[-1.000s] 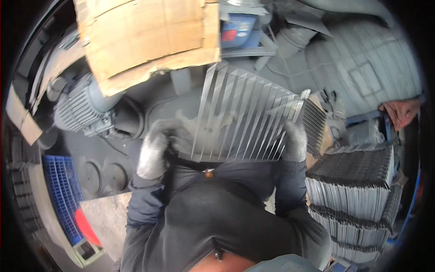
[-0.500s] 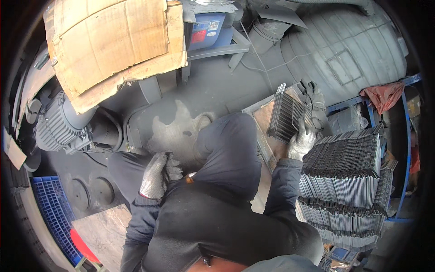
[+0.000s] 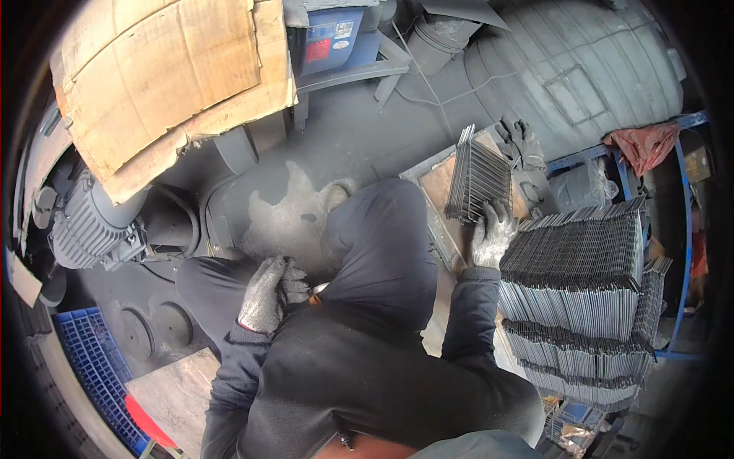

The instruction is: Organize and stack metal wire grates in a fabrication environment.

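Note:
My right hand [image 3: 494, 237], in a grey-white knit glove, is at the near right end of a small stack of dark wire grids [image 3: 480, 182]. Its fingers are slightly apart and touch the ends of the grids. The grids stand close together, leaning a little, on a brown board [image 3: 442, 187] to the right of my knee. My left hand [image 3: 264, 294], gloved the same way, rests on my lap with nothing visible in it. Its fingers lie loosely, pointing right, partly against my dark clothing.
Tall stacks of wire grids [image 3: 569, 264] stand beside my right arm. Dark gloves [image 3: 524, 145] lie past the board, near a large grey tank [image 3: 573, 69]. Cardboard [image 3: 168, 76] covers something at the far left, above a ribbed motor [image 3: 95, 222]. A blue crate [image 3: 92, 344] is at lower left.
My right hand has drawn slightly back toward me, and a grid it was handling now sits against the small stack. The left hand stays on my lap. The view has shifted a little.

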A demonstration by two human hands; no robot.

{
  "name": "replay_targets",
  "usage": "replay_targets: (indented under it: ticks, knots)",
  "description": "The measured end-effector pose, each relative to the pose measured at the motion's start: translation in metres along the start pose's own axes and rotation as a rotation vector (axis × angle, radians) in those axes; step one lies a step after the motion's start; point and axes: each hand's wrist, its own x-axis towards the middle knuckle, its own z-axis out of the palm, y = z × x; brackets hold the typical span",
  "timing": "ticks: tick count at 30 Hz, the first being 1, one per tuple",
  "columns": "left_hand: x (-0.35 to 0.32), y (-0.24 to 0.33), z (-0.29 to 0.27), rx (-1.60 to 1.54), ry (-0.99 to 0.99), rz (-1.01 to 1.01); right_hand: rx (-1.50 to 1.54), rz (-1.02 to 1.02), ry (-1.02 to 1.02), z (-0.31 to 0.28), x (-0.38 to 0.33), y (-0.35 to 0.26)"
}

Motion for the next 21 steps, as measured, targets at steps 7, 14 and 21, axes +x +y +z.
replay_targets:
  ticks: [7,14,21]
  knots:
    - [-0.002,0.006,0.009,0.003,0.015,-0.012,0.099,0.147,-0.248,-0.007,-0.005,-0.001]
    - [0.000,-0.001,0.004,-0.030,0.032,-0.039,0.156,0.207,-0.182,0.018,-0.012,0.011]
    - [0.001,-0.002,0.004,-0.024,0.068,-0.034,0.020,0.142,-0.237,0.008,0.010,0.011]
